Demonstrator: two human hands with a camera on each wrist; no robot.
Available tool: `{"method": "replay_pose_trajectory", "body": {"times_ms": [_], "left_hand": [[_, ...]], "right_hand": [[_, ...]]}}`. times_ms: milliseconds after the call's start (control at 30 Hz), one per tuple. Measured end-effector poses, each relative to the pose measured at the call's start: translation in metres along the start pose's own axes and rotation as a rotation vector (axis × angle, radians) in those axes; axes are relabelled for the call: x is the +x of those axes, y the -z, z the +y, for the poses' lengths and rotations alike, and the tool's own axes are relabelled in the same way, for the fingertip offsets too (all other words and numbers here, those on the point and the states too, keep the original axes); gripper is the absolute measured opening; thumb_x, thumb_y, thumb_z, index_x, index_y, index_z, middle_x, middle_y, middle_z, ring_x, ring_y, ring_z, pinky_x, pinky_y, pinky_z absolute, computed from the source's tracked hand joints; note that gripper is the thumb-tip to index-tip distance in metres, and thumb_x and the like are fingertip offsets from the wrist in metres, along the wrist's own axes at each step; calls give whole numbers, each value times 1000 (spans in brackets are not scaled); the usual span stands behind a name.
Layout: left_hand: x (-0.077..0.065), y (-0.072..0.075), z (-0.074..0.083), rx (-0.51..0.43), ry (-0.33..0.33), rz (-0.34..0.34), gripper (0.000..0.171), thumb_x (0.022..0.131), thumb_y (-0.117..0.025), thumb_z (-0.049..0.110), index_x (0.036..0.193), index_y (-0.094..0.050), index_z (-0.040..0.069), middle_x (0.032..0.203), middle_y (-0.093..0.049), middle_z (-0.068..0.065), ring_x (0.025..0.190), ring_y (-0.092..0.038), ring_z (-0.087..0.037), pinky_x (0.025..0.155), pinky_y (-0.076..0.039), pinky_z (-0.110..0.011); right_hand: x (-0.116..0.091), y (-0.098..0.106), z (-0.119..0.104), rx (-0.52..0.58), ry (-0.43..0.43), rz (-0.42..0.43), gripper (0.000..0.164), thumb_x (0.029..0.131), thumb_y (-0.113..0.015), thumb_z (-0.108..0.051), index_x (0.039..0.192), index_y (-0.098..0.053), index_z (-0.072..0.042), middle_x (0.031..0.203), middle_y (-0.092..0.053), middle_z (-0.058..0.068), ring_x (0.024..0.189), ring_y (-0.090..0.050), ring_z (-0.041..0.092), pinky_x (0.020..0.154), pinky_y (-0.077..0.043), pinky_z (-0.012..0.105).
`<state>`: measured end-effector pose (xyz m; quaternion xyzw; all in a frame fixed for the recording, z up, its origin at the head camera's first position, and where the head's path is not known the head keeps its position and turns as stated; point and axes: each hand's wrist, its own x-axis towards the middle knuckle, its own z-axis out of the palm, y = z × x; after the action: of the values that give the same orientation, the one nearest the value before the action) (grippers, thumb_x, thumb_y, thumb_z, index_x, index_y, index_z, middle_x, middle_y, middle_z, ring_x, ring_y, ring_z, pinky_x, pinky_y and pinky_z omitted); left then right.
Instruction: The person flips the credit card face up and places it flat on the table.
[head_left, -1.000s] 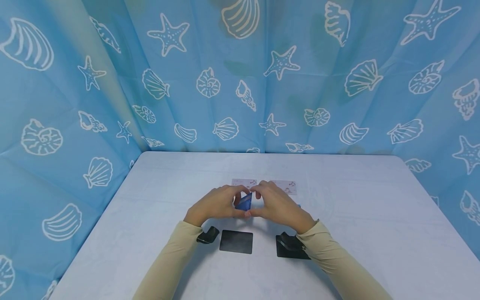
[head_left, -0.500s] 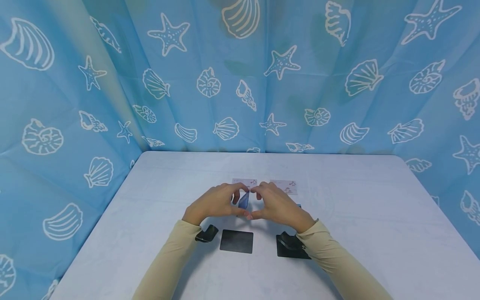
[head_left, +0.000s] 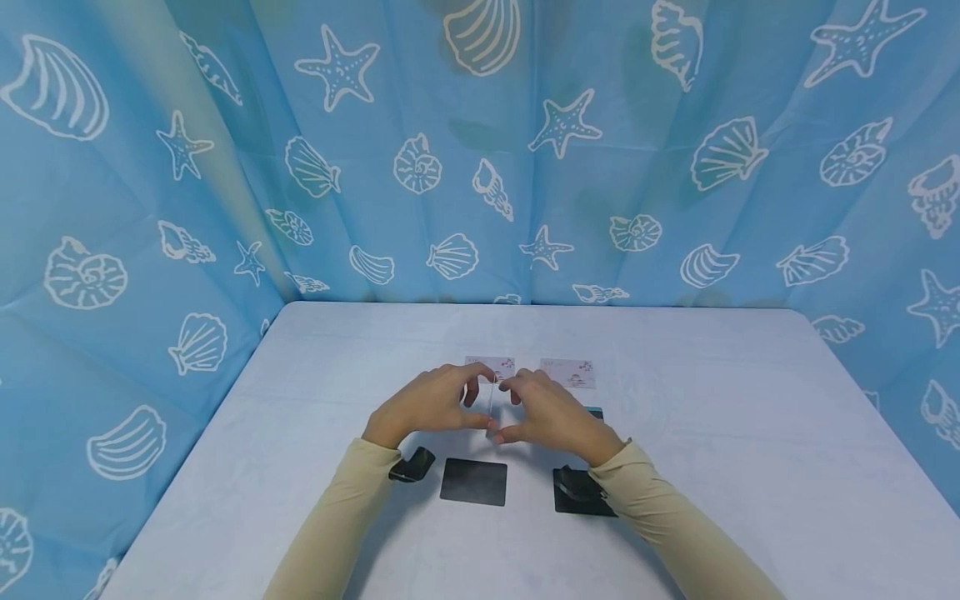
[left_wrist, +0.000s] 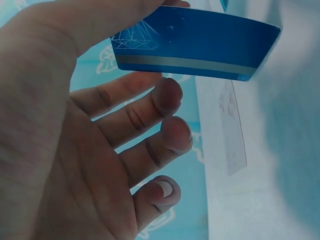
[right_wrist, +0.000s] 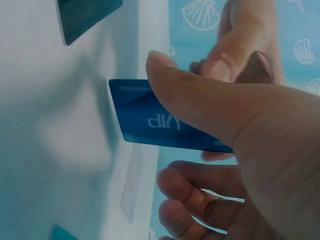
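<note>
A blue card with "VIP" lettering [right_wrist: 137, 110] stands nearly edge-on between the hands over the table. My left hand [head_left: 431, 404] pinches it by opposite edges between thumb and index finger. In the left wrist view the card's blue face [left_wrist: 200, 40] shows a silver stripe and white line pattern, and the other left fingers lie loosely bent below it. Facing it is my right hand [head_left: 551, 412], thumb and index fingertip close to the card. In the right wrist view the right thumb [right_wrist: 195, 97] overlaps the card's face, while its other fingers curve loosely below.
Two pale pink printed cards [head_left: 567, 373] lie behind the hands on the white table [head_left: 697, 400]. Two dark cards [head_left: 473, 482] lie nearer, the right one partly under the wrist. A teal-edged card [head_left: 595, 413] shows beside the right hand. A blue shell-print curtain [head_left: 480, 125] surrounds the table.
The blue card has turned in the left hand's pinch, from its face showing to edge-on in the head view. The hands' fingertips have drawn slightly apart.
</note>
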<state>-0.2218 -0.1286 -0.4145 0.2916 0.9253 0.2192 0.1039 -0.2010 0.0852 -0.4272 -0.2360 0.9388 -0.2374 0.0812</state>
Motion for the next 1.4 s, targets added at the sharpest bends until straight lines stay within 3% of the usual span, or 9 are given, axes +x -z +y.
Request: {"method": "replay_pose_trajectory", "body": {"times_ms": [533, 867, 1167, 1400], "left_hand": [[-1, 3, 2, -22, -52, -3, 69, 85, -80, 53, 140, -59, 16, 92, -66, -2, 70, -54, -12, 59, -44, -25], [-2, 6, 3, -53, -88, 0, 65, 87, -80, 52, 137, -60, 15, 88, -62, 4, 67, -51, -10, 59, -43, -24], [-4, 9, 0, -104, -127, 28, 64, 87, -81, 47, 136, -59, 12, 85, -60, 5, 74, -58, -22, 61, -43, -23], [-5, 11, -2, -107, -105, 29, 64, 88, -80, 48, 137, -59, 13, 85, -60, 5, 75, -58, -20, 63, -45, -25]], "right_hand": [[2, -11, 0, 17, -4, -4, 72, 76, -93, -39, 131, -66, -1, 108, -65, 7, 94, -54, 19, 83, -50, 37], [2, -14, 2, 23, 3, 11, 64, 77, -92, -35, 126, -68, -1, 104, -64, 6, 91, -53, 18, 79, -48, 35], [3, -14, 2, 18, 4, 9, 63, 79, -91, -34, 130, -66, -5, 106, -65, 6, 92, -53, 18, 79, -48, 34], [3, -15, 3, -7, -6, 12, 66, 79, -91, -35, 132, -64, -6, 104, -64, 5, 90, -53, 17, 78, -48, 33]]}}
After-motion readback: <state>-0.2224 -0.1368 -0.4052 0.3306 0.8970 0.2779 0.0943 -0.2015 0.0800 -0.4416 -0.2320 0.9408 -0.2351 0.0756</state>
